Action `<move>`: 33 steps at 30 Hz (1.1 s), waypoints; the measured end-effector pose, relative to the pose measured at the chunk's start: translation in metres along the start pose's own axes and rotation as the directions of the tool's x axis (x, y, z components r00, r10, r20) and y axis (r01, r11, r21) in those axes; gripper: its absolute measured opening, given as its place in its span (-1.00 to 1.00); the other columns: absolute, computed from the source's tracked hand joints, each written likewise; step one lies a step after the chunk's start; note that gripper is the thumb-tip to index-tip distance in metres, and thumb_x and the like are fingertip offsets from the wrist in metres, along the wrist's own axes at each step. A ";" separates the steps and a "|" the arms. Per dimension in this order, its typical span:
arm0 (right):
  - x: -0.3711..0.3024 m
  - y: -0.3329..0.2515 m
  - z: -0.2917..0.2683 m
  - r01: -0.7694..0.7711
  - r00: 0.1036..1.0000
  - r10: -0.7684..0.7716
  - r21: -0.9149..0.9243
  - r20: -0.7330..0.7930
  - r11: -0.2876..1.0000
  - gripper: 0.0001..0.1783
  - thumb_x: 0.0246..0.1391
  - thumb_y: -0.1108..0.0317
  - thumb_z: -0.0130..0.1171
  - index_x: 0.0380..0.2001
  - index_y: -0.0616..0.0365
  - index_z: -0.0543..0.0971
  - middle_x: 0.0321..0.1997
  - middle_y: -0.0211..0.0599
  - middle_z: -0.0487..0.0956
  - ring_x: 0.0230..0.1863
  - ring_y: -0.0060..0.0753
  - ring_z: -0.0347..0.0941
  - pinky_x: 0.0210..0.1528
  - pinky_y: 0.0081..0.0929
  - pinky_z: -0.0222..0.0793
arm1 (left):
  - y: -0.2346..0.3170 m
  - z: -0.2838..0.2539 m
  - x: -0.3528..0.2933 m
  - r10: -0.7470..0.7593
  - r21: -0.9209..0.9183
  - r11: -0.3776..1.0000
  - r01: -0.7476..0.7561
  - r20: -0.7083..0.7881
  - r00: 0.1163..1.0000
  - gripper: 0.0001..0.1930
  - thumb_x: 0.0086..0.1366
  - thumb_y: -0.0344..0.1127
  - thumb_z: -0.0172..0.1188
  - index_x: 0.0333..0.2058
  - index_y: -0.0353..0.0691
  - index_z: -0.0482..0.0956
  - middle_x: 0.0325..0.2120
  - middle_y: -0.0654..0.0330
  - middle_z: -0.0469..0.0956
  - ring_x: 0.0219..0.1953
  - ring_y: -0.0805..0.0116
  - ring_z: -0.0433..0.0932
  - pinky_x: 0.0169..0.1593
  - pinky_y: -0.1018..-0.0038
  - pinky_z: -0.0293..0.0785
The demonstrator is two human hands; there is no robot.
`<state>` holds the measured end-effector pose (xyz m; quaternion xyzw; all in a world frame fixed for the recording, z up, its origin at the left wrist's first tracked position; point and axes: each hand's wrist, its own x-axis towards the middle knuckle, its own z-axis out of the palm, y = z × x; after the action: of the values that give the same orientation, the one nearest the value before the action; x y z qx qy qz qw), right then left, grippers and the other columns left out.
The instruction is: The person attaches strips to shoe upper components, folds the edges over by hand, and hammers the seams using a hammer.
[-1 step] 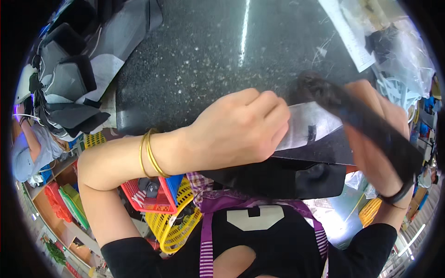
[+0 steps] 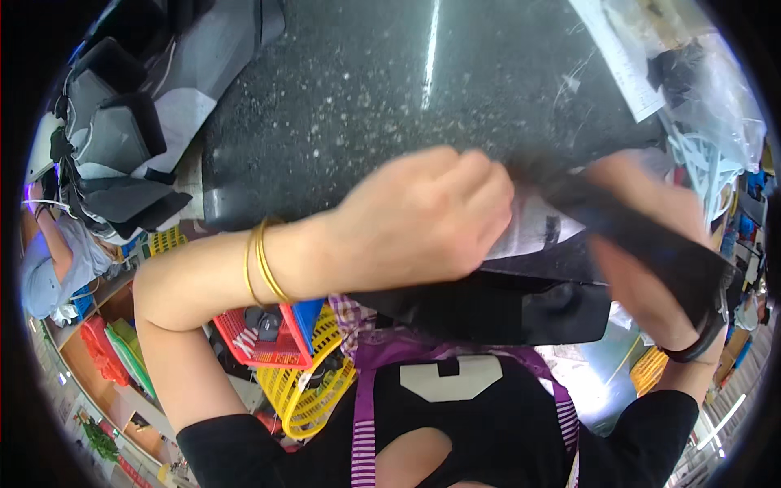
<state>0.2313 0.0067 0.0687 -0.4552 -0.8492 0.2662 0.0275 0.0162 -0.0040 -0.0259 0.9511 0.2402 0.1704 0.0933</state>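
My left hand (image 2: pixel 423 215) is closed in a fist at the table's near edge, with a grey-white fabric piece (image 2: pixel 525 232) coming out from under its fingers. The fabric bears a small black mark. My right hand (image 2: pixel 647 220) is to the right of that piece and smeared by motion; its fingers cannot be made out. A wide black strap (image 2: pixel 643 244) slants from near my left knuckles across the front of my right hand to the wrist. Below both hands hangs a black fabric piece (image 2: pixel 521 313) at my lap.
The dark speckled table (image 2: pixel 342 98) stretches ahead. Stacked grey and black padded pieces (image 2: pixel 122 138) stand at left. On the right lie a paper strip (image 2: pixel 622 65), plastic bags (image 2: pixel 716 106) and pale blue cords (image 2: pixel 704 171). A red basket (image 2: pixel 264 346) and yellow basket (image 2: pixel 305 398) sit beside my lap.
My right hand has shifted slightly left and is more blurred. The black strap has moved a little with it, while my left hand stays nearly in place, still closed.
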 end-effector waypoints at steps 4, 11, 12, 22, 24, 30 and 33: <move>-0.002 0.003 -0.007 -0.023 0.997 0.035 -0.156 0.076 0.987 -0.77 -0.15 0.41 0.16 -0.32 0.07 0.46 -0.44 -0.13 0.45 -0.35 0.03 0.43 -0.33 -0.23 0.28 | -0.029 -0.018 -0.009 0.025 -0.226 0.974 -0.020 0.016 1.000 -0.87 -0.09 -0.38 0.20 -0.52 -0.28 0.51 -0.41 0.18 0.46 -0.41 0.31 0.45 -0.36 0.47 0.45; 0.006 -0.016 0.008 -0.025 0.996 0.033 -0.091 0.083 0.996 -0.80 -0.10 0.44 0.16 -0.32 0.12 0.49 -0.47 -0.14 0.44 -0.36 0.04 0.42 -0.31 -0.23 0.28 | -0.048 -0.029 -0.024 0.017 -0.262 0.965 0.008 0.094 0.995 -0.90 -0.05 -0.36 0.17 -0.53 -0.23 0.48 -0.30 0.15 0.53 -0.29 0.25 0.52 -0.30 0.41 0.50; 0.012 -0.012 0.010 -0.038 0.998 0.039 -0.022 0.041 0.999 -0.80 -0.11 0.46 0.17 -0.33 0.13 0.49 -0.48 -0.13 0.43 -0.36 0.05 0.41 -0.32 -0.25 0.26 | -0.046 -0.030 -0.027 0.045 -0.231 0.973 -0.018 0.112 0.993 -0.87 -0.04 -0.37 0.16 -0.45 -0.23 0.51 -0.30 0.18 0.53 -0.30 0.27 0.51 -0.32 0.43 0.48; 0.012 -0.040 0.026 -0.083 0.994 0.081 0.018 0.078 0.996 -0.80 -0.11 0.48 0.21 -0.35 0.17 0.45 -0.46 -0.11 0.48 -0.40 0.09 0.44 -0.34 -0.22 0.31 | -0.018 -0.021 -0.067 -0.229 -0.129 0.968 0.215 -0.113 0.967 -0.61 -0.06 -0.31 0.37 -0.19 -0.21 0.59 -0.29 0.21 0.52 -0.25 0.23 0.48 -0.24 0.40 0.38; 0.013 -0.040 0.027 -0.072 0.995 0.071 0.016 0.063 0.997 -0.81 -0.09 0.48 0.20 -0.34 0.17 0.46 -0.46 -0.11 0.49 -0.40 0.09 0.44 -0.34 -0.23 0.32 | -0.012 -0.010 -0.076 -0.273 -0.192 0.952 0.238 -0.182 0.945 -0.63 -0.08 -0.34 0.38 -0.22 -0.22 0.60 -0.31 0.21 0.53 -0.28 0.23 0.50 -0.27 0.40 0.39; 0.019 -0.026 0.022 -0.137 0.986 0.143 0.075 -0.087 0.988 -0.88 0.08 0.49 0.11 -0.28 0.27 0.48 -0.44 -0.12 0.49 -0.44 -0.06 0.45 -0.35 -0.38 0.33 | 0.001 -0.012 -0.067 -0.238 -0.086 0.971 0.223 -0.260 0.936 -0.67 -0.15 -0.42 0.25 -0.30 -0.34 0.61 -0.36 0.14 0.54 -0.32 0.21 0.53 -0.30 0.40 0.44; 0.020 -0.038 0.026 -0.171 0.985 0.169 0.032 0.046 0.985 -0.88 0.02 0.50 0.13 -0.32 0.24 0.50 -0.42 -0.12 0.50 -0.42 -0.09 0.48 -0.32 -0.39 0.35 | 0.013 -0.024 -0.059 -0.288 -0.029 0.958 0.286 -0.098 0.953 -0.65 -0.15 -0.41 0.22 -0.29 -0.39 0.60 -0.34 0.13 0.54 -0.29 0.20 0.52 -0.28 0.39 0.44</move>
<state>0.1831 -0.0052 0.0603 -0.5196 -0.8028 0.2924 -0.0054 -0.0361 -0.0420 -0.0165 0.8955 0.3790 0.2047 0.1116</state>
